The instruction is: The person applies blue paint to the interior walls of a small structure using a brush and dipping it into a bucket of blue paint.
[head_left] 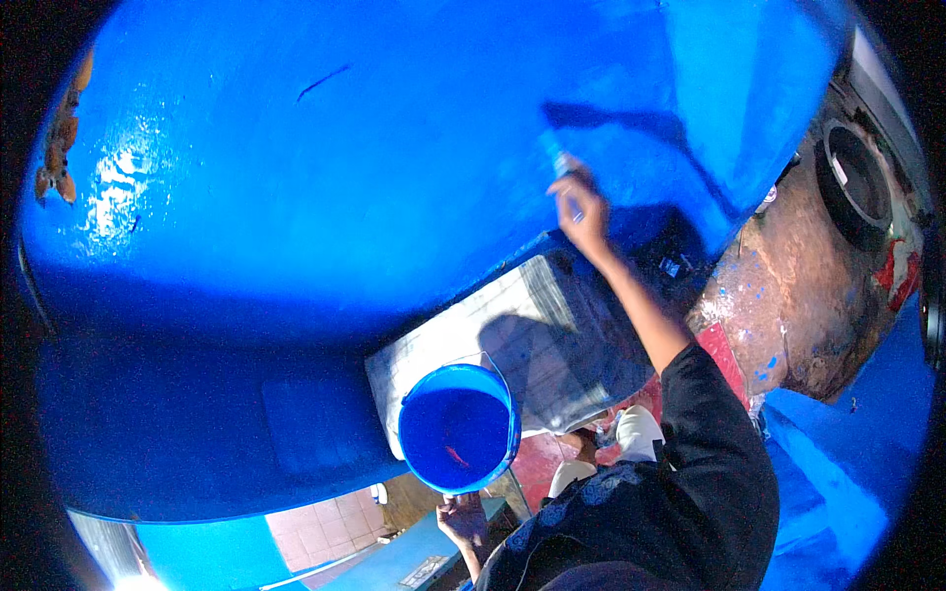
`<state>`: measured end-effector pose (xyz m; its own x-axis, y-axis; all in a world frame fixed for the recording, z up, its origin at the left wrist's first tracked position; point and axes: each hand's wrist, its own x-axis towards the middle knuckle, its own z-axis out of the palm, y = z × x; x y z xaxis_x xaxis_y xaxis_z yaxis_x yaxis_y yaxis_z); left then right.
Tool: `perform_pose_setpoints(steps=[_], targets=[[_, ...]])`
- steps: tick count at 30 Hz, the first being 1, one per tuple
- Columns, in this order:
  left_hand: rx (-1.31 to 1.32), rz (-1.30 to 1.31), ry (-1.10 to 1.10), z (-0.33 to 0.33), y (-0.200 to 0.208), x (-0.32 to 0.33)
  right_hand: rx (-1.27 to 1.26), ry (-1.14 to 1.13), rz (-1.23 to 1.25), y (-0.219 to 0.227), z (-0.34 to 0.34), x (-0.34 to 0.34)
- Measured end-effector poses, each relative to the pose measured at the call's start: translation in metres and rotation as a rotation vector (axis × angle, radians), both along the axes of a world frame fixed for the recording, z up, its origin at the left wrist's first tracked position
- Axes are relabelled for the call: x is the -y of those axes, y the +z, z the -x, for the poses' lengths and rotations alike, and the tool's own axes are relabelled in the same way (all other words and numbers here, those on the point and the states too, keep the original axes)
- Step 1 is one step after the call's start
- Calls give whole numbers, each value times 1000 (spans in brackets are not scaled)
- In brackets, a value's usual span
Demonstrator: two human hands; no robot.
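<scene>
In front of me rises a bright blue wall (394, 158), glossy and wet-looking on its left side. My right hand (583, 212) is raised to it, fingers closed round a paintbrush (558, 158) whose blurred blue bristle end is at or very near the surface. Low in the view, my left hand (463, 519) grips a blue bucket (512, 433) at its near edge, with the fingers partly hidden beneath it. Dark blue paint (448, 428) lies inside the bucket, along with a small reddish streak. A thin wire handle (496, 362) stands up at its far side.
Below the wall stands a pale, tiled-looking block or ledge (562, 364), partly under the bucket. A round black tub or tyre (855, 185) rests on the paint-spotted floor (764, 295) at right. Orange-brown shapes (64, 148) hang at far left. A dark blue surface (217, 414) extends lower left.
</scene>
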<state>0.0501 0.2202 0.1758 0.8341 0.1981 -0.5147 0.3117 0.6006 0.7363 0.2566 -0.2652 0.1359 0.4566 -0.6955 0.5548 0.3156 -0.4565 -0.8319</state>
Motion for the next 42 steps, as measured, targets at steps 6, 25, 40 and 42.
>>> perform_pose_setpoints(steps=[6, 25, 40, 42], targets=[[45, 97, -127, -7, -1, 2, -17, 479, 230, -19, 8, -30], [-51, 94, -104, -13, 20, 30, 54, 272, 162, 10, 46, 84], [-98, 68, -152, -9, -45, -16, 45, 134, 205, 31, 52, 103], [253, 321, -288, -20, -85, -32, 27, 317, 121, 37, 55, 101]])
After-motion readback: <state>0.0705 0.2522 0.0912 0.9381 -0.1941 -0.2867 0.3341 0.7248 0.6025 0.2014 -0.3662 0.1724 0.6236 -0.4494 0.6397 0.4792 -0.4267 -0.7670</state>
